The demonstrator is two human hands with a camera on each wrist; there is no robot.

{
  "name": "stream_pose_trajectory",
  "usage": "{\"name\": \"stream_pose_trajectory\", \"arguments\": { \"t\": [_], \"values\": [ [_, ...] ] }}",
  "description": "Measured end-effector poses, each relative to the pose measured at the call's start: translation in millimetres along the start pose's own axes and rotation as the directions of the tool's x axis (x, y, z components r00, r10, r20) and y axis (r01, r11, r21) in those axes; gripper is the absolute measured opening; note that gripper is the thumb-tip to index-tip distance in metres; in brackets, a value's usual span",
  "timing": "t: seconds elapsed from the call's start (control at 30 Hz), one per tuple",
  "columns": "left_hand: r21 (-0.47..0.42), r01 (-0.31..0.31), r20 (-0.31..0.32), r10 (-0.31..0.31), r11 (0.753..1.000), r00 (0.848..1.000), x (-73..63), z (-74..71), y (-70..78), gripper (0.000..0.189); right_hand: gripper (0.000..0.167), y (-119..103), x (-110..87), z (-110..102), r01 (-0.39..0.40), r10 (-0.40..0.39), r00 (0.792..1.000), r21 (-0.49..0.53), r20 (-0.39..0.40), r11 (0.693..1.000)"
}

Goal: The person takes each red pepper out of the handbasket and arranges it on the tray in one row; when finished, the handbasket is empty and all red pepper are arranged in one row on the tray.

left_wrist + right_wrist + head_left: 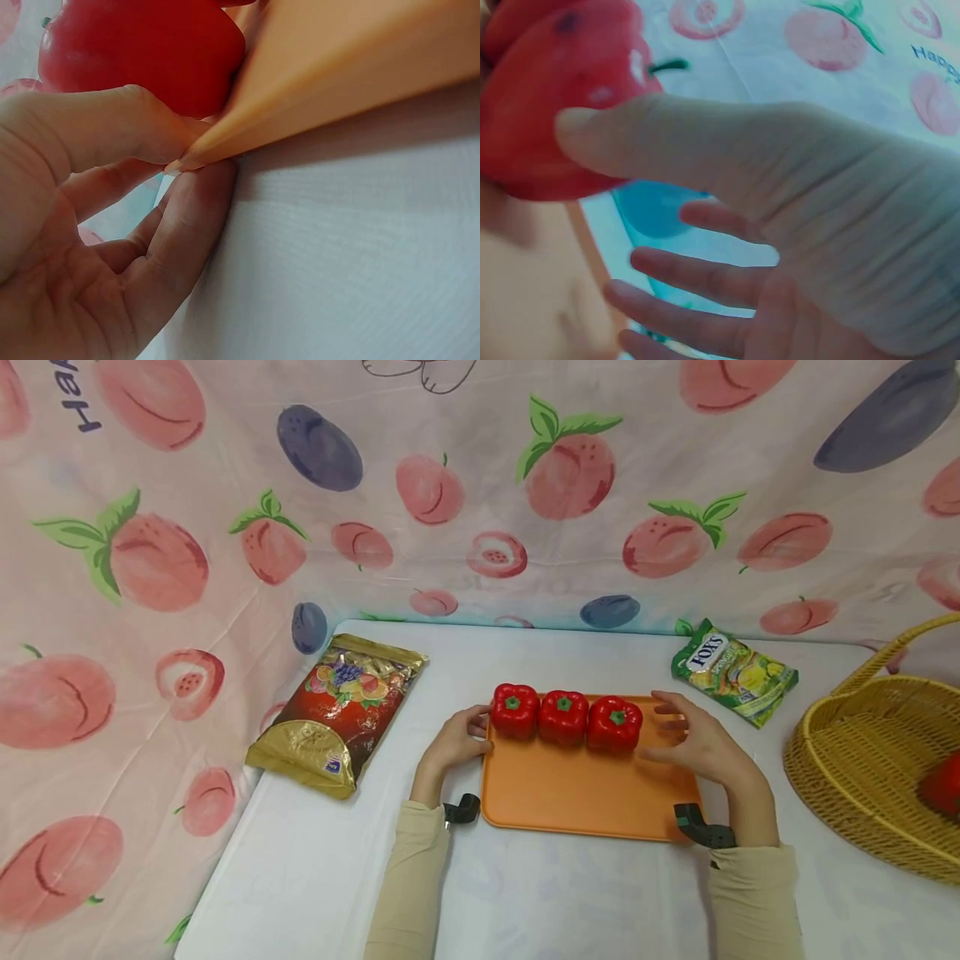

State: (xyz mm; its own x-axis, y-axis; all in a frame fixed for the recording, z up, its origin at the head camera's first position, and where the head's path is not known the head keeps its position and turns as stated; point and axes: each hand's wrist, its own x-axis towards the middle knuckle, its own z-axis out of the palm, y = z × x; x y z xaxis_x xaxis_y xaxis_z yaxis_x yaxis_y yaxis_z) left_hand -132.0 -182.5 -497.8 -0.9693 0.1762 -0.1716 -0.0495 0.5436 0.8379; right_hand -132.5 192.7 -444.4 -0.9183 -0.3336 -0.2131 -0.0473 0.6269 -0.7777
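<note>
Three red bell peppers (pixel 564 717) with green stems stand in a row along the far side of an orange tray (pixel 577 793). At the tray's left edge is my left hand (pixel 453 742). The left wrist view shows that hand (pixel 112 217) pinching the tray rim (pixel 247 124), thumb above and fingers underneath, beside a red bell pepper (pixel 142 56). My right hand (pixel 697 739) hovers over the tray's right side with fingers spread. In the right wrist view its thumb (pixel 637 142) overlaps a pepper (pixel 562 97); whether they touch I cannot tell.
A gold and red snack bag (pixel 341 714) lies to the left on the white table (pixel 300 877). At the back right is a green FOX'S candy bag (pixel 735 672). A wicker basket (pixel 840 760) holding a red item (pixel 943 785) stands at far right.
</note>
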Motion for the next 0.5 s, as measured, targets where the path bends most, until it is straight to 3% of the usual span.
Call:
{"name": "stream_pose_trajectory", "arguments": {
  "t": [0.27,0.4,0.5],
  "values": [
    [-0.006,0.008,0.001,-0.008,1.0,1.0,0.2,-0.6,2.9,0.064,0.085,16.2,-19.9,-27.6,0.046,-0.046,0.997,-0.007,-0.069,0.999],
    [-0.005,0.007,0.002,-0.007,1.0,1.0,0.3,-1.0,2.7,0.064,0.069,26.5,-34.6,-43.0,0.06,-0.063,0.984,-0.022,-0.17,0.998],
    [-0.003,0.007,0.0,-0.007,1.0,1.0,0.1,-1.5,1.8,0.065,0.062,34.3,-45.5,-52.7,0.027,-0.03,0.964,-0.016,-0.266,1.0]
  ]
}}
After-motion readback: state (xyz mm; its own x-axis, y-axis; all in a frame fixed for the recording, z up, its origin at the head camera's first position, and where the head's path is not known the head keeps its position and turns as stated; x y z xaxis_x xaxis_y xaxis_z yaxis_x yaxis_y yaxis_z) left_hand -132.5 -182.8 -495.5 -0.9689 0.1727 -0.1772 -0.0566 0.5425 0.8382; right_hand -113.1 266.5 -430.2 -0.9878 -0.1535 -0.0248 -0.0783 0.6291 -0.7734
